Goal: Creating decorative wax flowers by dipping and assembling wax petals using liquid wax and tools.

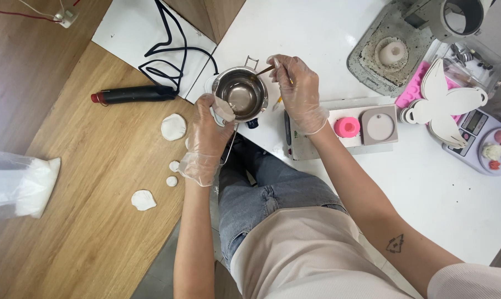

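At the edge of a white desk (pixel 328 50), a person in clear gloves works over a small steel melting pot (pixel 241 94) with clear liquid in the bottom. The left hand (pixel 206 141) grasps the pot's handle side, its grip closed around the rim and handle near the person's lap. The right hand (pixel 297 91) pinches a thin wooden stick (pixel 264 71), whose tip dips into the pot from the far rim. Stirring well here seems to mean keeping the pot level and steady, moving the stick slowly to avoid splashes. White shell-shaped casts (pixel 173 127) lie nearby on the wooden floor (pixel 84 232), and a pink mould (pixel 347 127) sits to the right.
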